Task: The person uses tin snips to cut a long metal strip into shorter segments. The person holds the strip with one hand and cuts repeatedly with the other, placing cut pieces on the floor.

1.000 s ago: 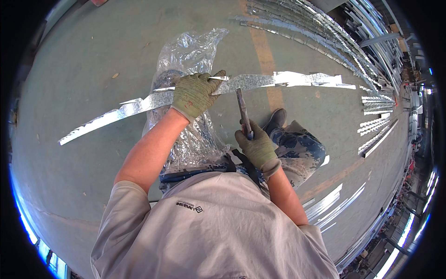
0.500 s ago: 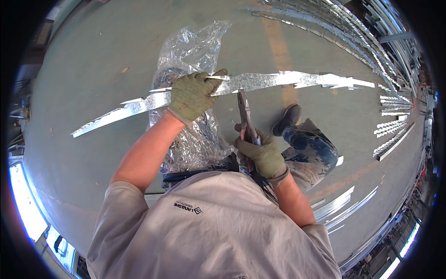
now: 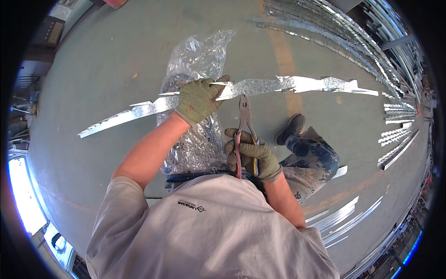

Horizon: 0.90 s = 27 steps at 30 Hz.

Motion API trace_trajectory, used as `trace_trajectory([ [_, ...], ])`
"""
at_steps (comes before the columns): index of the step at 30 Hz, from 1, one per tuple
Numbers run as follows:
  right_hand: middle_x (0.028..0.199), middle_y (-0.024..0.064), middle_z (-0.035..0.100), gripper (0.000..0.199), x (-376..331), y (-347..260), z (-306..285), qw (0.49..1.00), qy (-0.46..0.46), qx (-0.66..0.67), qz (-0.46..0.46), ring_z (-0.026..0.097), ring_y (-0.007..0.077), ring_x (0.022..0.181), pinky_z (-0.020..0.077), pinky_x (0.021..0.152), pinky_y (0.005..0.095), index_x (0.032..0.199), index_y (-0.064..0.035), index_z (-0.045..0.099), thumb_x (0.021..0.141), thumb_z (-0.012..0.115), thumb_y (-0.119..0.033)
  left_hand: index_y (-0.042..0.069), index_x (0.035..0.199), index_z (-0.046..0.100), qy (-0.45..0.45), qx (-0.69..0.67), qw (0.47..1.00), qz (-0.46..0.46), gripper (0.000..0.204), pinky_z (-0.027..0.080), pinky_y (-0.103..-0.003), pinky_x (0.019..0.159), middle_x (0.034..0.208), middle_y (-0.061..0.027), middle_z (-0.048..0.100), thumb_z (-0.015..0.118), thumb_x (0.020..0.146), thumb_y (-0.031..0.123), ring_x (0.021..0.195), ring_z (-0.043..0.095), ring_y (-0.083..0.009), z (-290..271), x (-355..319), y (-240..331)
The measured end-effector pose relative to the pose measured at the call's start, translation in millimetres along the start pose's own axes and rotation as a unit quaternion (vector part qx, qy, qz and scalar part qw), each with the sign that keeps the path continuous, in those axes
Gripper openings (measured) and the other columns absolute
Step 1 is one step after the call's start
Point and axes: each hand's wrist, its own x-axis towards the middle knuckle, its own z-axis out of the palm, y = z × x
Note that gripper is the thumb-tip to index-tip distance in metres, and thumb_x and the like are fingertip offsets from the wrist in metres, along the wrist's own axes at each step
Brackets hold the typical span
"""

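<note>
My left hand (image 3: 200,98), in a green work glove, is closed on a long shiny sheet-metal strip (image 3: 260,87). The strip runs from left to right across the view, with notched, pointed tabs along its edges. In my gloved right hand (image 3: 260,158) is a pair of pliers (image 3: 245,116), one handle red, the other blue and yellow. Their jaws point away from me, and the tips are close to the strip's near edge; whether they touch it I cannot tell. Clear plastic sheeting (image 3: 190,149) covers my left leg beneath the strip.
Long metal strips (image 3: 320,32) lie in a pile at the far right. Shorter toothed pieces (image 3: 395,135) rest on the floor at the right, and more flat strips (image 3: 341,214) lie at the near right. My right shoe (image 3: 292,128) is on the grey floor.
The pliers have turned so that their flat side faces up, and their handles are spread wider. My left hand still holds the strip, which appears slightly further right.
</note>
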Motion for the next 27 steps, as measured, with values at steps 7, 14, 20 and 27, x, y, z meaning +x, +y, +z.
trace_trajectory([
  [7,0.124,0.0064,0.081,0.050,-14.8,13.7,5.6,0.948,0.175,-0.262,-0.045,0.076,0.0154,0.101,0.0633,0.088,0.0357,0.159,-0.0052,0.067,0.112,0.079,-0.017,0.029,0.176,0.056,-0.057,-0.030,0.998,-0.012,0.072,0.061,-0.055,0.110,0.144,-0.0127,0.080,0.073,0.109,0.050,0.129,0.077,-0.0376,-7.3,2.1,0.5],
  [14,0.104,0.0006,0.071,0.038,4.8,18.5,23.7,0.840,0.253,-0.478,-0.047,0.067,0.0116,0.089,0.0570,0.079,0.0330,0.143,-0.0047,0.071,0.109,0.076,-0.022,0.026,0.170,0.061,-0.019,-0.031,0.999,-0.005,0.067,0.062,-0.054,0.107,0.141,-0.0124,0.081,0.073,0.108,0.047,0.125,0.079,-0.0366,-0.6,-0.7,-1.0],
  [20,0.102,0.0040,0.072,0.047,11.2,23.4,21.7,0.792,0.279,-0.538,-0.078,0.068,0.0133,0.083,0.0587,0.077,0.0343,0.151,-0.0029,0.069,0.109,0.076,-0.024,0.021,0.167,0.063,0.030,-0.022,0.999,0.029,0.065,0.063,-0.053,0.104,0.141,-0.0119,0.081,0.073,0.108,0.046,0.124,0.079,-0.0346,8.3,-4.1,-5.7],
  [27,0.106,0.0091,0.078,0.058,18.0,21.6,28.9,0.782,0.304,-0.541,-0.062,0.074,0.0156,0.082,0.0617,0.076,0.0361,0.158,-0.0030,0.067,0.109,0.077,-0.033,0.022,0.170,0.062,0.009,-0.017,1.000,0.024,0.068,0.063,-0.052,0.103,0.142,-0.0106,0.081,0.075,0.108,0.047,0.124,0.079,-0.0338,3.0,-5.2,-3.7],
])
